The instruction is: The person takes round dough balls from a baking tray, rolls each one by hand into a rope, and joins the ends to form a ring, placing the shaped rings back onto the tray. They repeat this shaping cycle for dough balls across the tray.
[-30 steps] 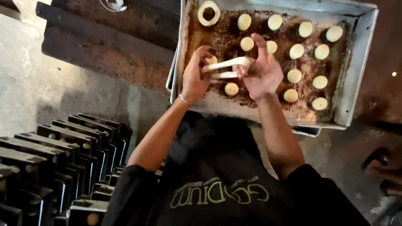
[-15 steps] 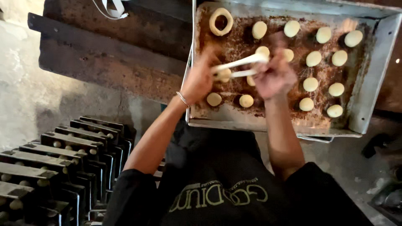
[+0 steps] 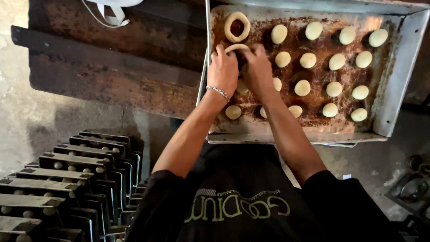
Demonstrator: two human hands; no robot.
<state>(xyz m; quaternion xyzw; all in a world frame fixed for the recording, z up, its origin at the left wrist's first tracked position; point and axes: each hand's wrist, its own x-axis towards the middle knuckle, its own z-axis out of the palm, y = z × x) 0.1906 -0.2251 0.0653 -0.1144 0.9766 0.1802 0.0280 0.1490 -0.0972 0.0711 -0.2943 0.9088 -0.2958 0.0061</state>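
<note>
Head view, looking straight down. We note a large rectangular metal baking tray [image 3: 394,89], its floor browned and greasy, resting on a dark, worn wooden bench [image 3: 112,67]. Pale round dough balls [image 3: 337,62] sit in loose rows across the tray's middle and right side; one finished pale dough ring [image 3: 237,27] lies in the far left corner.

We record both hands over the left part of the tray, side by side and touching. The left hand [image 3: 222,71], with a thin silver chain bracelet [image 3: 218,92] at the wrist, has its fingers curled down onto a second pale curved strip of dough [image 3: 236,46], just below the finished ring. The right hand [image 3: 258,71] pinches the same strip from the other side, fingers bent and closed on it. Only the strip's upper arc shows between the fingertips; the rest is hidden under the hands, so we cannot tell whether it is joined into a full ring.

Below left, we observe a stack of dark metal trays [image 3: 67,179] holding more small pale dough pieces. A white cord [image 3: 107,13] lies at the top of the bench.
</note>
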